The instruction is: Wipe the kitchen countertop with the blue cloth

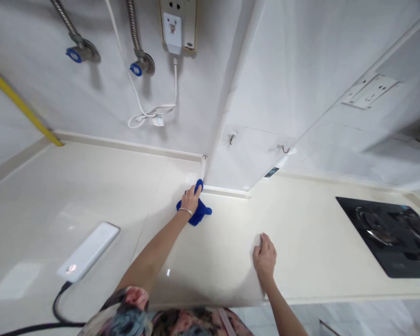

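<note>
My left hand (189, 200) is closed on a blue cloth (199, 214). It presses the cloth against the cream countertop (227, 252), close to the corner where the wall pillar (255, 158) meets the counter's low raised edge. Part of the cloth is bunched under the palm, and one end sticks up past the fingers. To the right and nearer my body, my right hand (265, 256) rests on the counter with its fingers curled in. Nothing shows in it.
On the left a white power bank (89, 252) lies with a black cable (58, 303). A black gas hob (392, 238) is set into the counter at right. A yellow pipe (24, 107), two blue-handled valves (136, 69) and a white plug (172, 32) with its cord line the wall.
</note>
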Motion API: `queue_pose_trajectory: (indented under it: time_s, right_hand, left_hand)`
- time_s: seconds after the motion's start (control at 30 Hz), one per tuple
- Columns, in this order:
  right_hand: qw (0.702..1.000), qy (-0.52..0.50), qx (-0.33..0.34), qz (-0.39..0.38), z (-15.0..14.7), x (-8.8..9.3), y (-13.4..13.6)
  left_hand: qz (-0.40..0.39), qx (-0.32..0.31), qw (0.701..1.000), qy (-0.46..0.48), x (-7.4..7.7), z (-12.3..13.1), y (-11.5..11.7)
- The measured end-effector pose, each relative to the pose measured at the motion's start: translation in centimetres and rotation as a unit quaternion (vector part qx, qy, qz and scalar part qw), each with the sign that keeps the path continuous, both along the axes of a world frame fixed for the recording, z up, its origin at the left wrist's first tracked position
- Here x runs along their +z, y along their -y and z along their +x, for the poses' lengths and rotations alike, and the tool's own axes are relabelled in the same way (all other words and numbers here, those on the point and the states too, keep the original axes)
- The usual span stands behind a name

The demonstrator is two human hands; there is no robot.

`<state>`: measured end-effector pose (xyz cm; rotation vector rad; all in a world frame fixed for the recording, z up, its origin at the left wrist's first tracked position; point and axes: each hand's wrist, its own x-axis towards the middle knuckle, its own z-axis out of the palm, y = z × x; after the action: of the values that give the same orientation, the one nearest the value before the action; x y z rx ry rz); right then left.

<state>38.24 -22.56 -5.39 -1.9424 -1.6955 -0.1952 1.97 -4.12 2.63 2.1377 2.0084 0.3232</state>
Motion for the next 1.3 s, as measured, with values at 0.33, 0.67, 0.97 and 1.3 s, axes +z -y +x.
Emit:
queue_pose_trajectory:
  time_s: [0.33, 0.67, 0.97, 1.3]
  right_hand:
    - [1.0, 0.003, 0.006, -0.01, 0.4, -0.1, 0.3]
    - [1.0, 0.008, -0.007, -0.028, -0.1, 0.7, 0.5]
    - [0.999, 0.002, -0.005, -0.045, 0.1, 1.3, 0.7]
    - [1.0, 0.001, -0.001, -0.029, 0.0, 1.0, 0.7]
  left_hand:
    - [-0.002, 0.037, 0.989, 0.144, -0.7, -1.5, -2.0]
    - [-0.037, -0.006, 0.993, 0.116, 0.8, -1.2, -7.9]
    - [-0.033, -0.004, 0.995, 0.09, 1.1, -1.0, -10.6]
    - [-0.044, 0.003, 0.997, 0.067, 2.8, -1.2, -15.0]
